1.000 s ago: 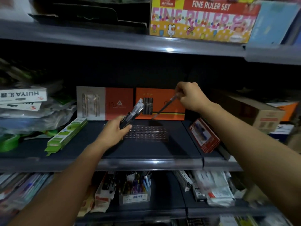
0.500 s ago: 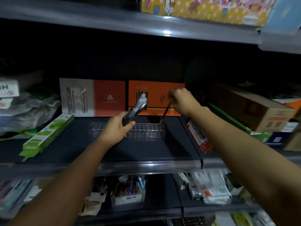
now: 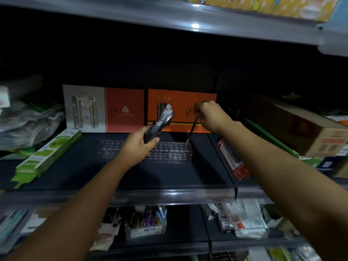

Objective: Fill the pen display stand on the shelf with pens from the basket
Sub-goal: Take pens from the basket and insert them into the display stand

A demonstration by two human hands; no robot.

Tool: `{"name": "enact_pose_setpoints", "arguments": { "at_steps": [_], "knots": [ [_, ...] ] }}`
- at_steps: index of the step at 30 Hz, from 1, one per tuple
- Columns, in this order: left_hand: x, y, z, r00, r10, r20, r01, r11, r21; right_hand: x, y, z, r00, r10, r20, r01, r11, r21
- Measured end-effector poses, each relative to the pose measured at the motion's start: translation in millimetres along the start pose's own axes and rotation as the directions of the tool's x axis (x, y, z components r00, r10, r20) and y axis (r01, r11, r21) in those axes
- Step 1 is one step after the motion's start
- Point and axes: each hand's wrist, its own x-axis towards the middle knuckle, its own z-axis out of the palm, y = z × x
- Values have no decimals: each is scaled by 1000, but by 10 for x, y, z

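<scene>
A clear plastic pen display stand with rows of holes lies on the dark middle shelf. My right hand pinches the top of a dark pen, which stands almost upright with its tip in a hole at the stand's far right corner. My left hand grips a bundle of dark pens just above the stand's middle, their ends pointing up and away. No basket is in view.
Orange and grey pen boxes stand against the back of the shelf. A green pack lies at left, a red pack and a cardboard box at right. A tub of pens sits on the shelf below.
My right hand came down and turned the single pen from a slant to nearly upright, with its tip now in the stand. The left hand with the bundle stayed about where it was.
</scene>
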Motion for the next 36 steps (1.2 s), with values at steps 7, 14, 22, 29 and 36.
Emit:
{"name": "enact_pose_setpoints", "arguments": {
  "at_steps": [7,14,22,29,36],
  "knots": [
    [19,-21,-10,1000,1,-5,-1,1000,1,86,-57,159,994,-63,94,63,998,3],
    [39,-66,8,1000,1,25,-1,1000,-11,115,-51,297,988,-81,131,78,997,28],
    [14,-75,10,1000,16,25,-13,994,-113,69,-134,144,995,-101,-2,100,978,184],
    [-112,46,9,1000,13,23,-8,980,-201,-50,-464,-100,986,-168,5,148,881,449],
    [-282,162,42,999,1,44,13,952,-307,-186,-574,-121,973,-219,72,158,862,481]
  ]
}}
